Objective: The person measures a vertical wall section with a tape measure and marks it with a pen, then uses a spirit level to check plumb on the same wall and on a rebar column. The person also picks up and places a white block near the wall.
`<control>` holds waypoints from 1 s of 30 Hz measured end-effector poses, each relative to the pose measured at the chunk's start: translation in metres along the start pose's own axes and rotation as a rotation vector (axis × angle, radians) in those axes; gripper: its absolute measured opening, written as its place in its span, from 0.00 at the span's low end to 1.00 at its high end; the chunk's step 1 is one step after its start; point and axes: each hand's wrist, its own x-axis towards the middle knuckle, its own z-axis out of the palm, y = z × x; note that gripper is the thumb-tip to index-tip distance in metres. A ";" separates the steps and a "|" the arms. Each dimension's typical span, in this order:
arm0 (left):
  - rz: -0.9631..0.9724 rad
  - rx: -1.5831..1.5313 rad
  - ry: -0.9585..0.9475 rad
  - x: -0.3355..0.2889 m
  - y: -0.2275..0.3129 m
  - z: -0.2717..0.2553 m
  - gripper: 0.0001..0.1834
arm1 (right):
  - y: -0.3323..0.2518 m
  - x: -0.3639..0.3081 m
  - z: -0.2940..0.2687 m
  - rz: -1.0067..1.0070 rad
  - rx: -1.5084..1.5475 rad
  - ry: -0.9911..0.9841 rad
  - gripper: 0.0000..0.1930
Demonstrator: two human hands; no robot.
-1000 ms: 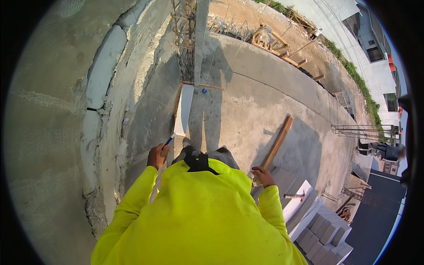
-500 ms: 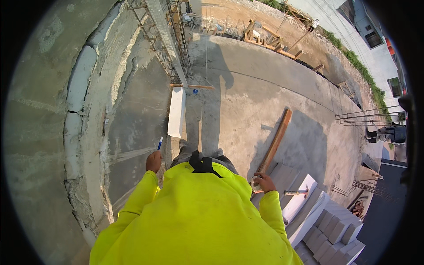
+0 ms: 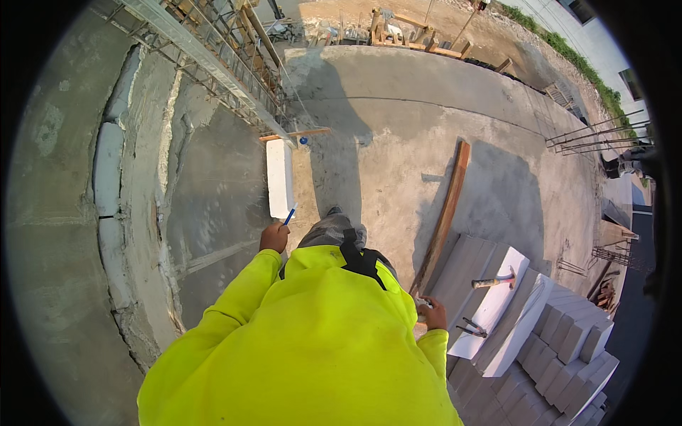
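Observation:
My left hand (image 3: 274, 237) is closed round a slim blue-and-white marker (image 3: 290, 214), which tilts up and to the right. Just beyond it a long white block (image 3: 279, 174) lies on the concrete, its near end close to the marker in the picture. My right hand (image 3: 432, 314) is bent at my right side, fingers curled on something small and pale that I cannot make out. Beside that hand are stacked blocks, with a hammer (image 3: 495, 280) lying on a white one (image 3: 490, 302). A second dark metal tool (image 3: 472, 328) rests on the same block.
A long wooden plank (image 3: 446, 206) lies right of centre. Past the white block stand a metal post (image 3: 206, 60) and a rebar cage (image 3: 234, 53). A row of pale blocks (image 3: 108, 170) edges the grey wall at left. Thin rods (image 3: 600, 138) jut in from the right.
My left hand has moved rightward with the marker, nearer the white block's end. The view has swung, and more of the block stack and a second tool now show at right.

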 end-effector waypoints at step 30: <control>0.324 0.259 -0.629 0.180 0.128 0.060 0.14 | 0.068 -0.085 0.064 0.171 0.946 1.006 0.24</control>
